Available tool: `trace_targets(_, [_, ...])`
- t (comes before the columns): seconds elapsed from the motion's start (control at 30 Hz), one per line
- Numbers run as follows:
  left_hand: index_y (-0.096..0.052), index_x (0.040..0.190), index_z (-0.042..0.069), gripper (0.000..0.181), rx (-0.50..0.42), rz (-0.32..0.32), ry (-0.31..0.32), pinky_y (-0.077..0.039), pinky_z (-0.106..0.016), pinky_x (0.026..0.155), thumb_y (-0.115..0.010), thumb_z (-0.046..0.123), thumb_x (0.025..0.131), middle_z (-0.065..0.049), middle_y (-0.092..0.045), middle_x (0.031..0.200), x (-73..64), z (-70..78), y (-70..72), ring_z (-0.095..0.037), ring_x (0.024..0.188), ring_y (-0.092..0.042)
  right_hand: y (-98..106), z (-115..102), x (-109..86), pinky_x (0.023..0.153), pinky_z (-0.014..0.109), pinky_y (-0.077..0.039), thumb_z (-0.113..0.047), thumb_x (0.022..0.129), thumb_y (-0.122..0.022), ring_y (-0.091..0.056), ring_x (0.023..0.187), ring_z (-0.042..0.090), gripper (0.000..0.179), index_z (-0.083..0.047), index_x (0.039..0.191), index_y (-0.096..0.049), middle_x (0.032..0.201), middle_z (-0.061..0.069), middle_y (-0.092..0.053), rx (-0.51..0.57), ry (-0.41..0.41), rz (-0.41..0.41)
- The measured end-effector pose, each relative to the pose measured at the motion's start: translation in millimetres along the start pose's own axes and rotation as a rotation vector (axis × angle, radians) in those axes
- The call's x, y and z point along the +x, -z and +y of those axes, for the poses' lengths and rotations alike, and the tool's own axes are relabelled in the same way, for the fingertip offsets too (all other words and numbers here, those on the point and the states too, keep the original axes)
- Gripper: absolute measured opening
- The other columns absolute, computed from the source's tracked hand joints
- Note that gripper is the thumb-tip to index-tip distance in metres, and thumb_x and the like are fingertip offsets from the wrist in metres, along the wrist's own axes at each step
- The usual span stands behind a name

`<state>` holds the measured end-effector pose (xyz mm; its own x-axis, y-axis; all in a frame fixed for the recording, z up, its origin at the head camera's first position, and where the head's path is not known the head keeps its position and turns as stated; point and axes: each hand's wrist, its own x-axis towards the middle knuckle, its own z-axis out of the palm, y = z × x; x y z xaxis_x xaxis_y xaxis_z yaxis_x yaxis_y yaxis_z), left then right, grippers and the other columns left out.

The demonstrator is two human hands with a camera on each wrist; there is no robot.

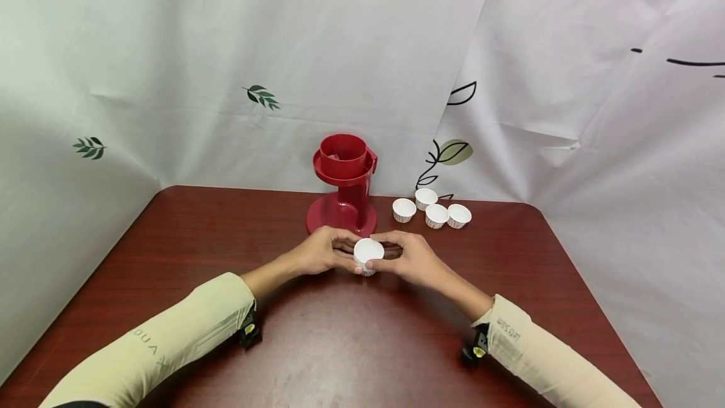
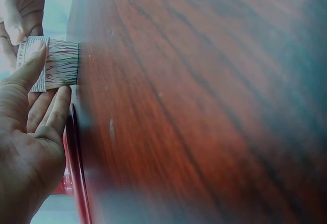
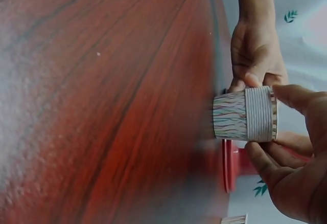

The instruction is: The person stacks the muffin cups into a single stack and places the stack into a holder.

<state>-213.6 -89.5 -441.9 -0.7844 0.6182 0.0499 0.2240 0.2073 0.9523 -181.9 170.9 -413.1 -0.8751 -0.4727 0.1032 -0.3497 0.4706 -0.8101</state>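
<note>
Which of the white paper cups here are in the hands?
The nested stack, held between the left hand and right hand; the four other cups stand unheld, farther back and right.

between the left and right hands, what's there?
A stack of nested paper baking cups, held by both left hand and right hand; all three views show it.

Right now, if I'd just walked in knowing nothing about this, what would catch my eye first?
Probably the bright red stand, the boldest colour here, near the far edge of the dark red-brown table. Just in front of it, the left hand and right hand hold a stack of white paper cups between them. Four more white cups sit to the stand's right.
</note>
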Motion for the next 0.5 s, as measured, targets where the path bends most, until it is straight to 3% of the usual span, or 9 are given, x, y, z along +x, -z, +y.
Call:
trace_targets(0.13, [-0.074,0.137,-0.01,0.052,0.0,-0.006,-0.008,-0.069,-0.035,0.101,-0.094,0.0,0.089,-0.025,-0.082,0.126,0.4,0.7,-0.4,-0.024,0.113,-0.082,-0.2,-0.4,-0.7,0.097,0.036,-0.07,-0.025,0.092,-0.095,-0.083,0.111,0.018,0.054,-0.008,0.14,-0.079,0.128,0.009,-0.085,-0.008,-0.019,0.007])
trace_targets(0.3, [-0.073,0.137,-0.01,0.052,-0.005,-0.007,-0.009,-0.069,-0.034,0.101,-0.093,-0.002,0.089,-0.026,-0.082,0.125,1.3,1.5,0.1,-0.023,0.113,-0.082,2.3,-1.1,2.1,0.083,0.021,-0.065,-0.03,0.086,-0.1,-0.08,0.099,0.008,0.052,-0.012,0.133,-0.085,0.118,0.004,-0.088,-0.075,-0.045,0.034])
trace_targets(0.5, [-0.073,0.137,-0.01,0.053,-0.001,-0.009,-0.004,-0.069,-0.033,0.1,-0.093,-0.003,0.089,-0.026,-0.082,0.126,1.5,0.0,0.7,-0.023,0.112,-0.082,4.1,-1.8,5.2,0.074,0.018,-0.059,-0.033,0.082,-0.103,-0.076,0.094,0.01,0.055,-0.01,0.129,-0.086,0.119,0.005,-0.088,-0.11,-0.055,0.035])
